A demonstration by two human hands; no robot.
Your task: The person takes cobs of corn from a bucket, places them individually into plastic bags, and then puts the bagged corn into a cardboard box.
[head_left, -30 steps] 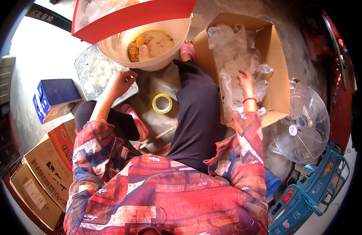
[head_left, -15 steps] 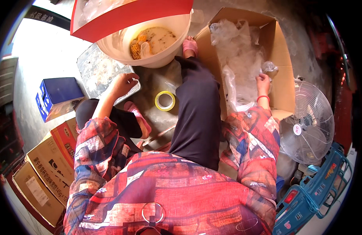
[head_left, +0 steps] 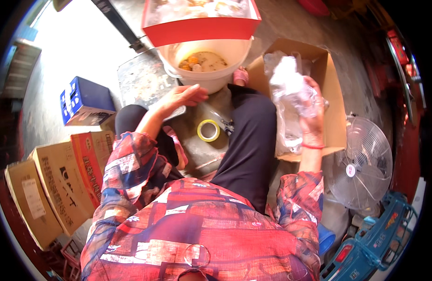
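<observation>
My right hand (head_left: 313, 110), a red band at its wrist, grips a crumpled clear plastic bag (head_left: 289, 75) above an open cardboard box (head_left: 335, 107). More clear plastic fills that box. My left hand (head_left: 182, 99) is empty, fingers stretched out, just in front of a white tub (head_left: 209, 83). Inside the tub are pieces of yellow corn (head_left: 193, 60) in cloudy liquid with dark bits. A red-edged box (head_left: 202, 33) covers the tub's far side and holds clear bags whose contents I cannot make out. A roll of yellow tape (head_left: 200, 131) lies between my legs.
A flat, stained tray (head_left: 143, 79) lies left of the tub, with a blue box (head_left: 87, 99) beside it. Brown cartons (head_left: 61, 187) stand at the left. To the right are a wire-caged fan (head_left: 361, 161) and a teal toy vehicle (head_left: 368, 253).
My right hand has lifted a plastic bag up from the cardboard box. My left hand has moved right and its curled fingers have straightened. The view has shifted, showing more of the red-edged box.
</observation>
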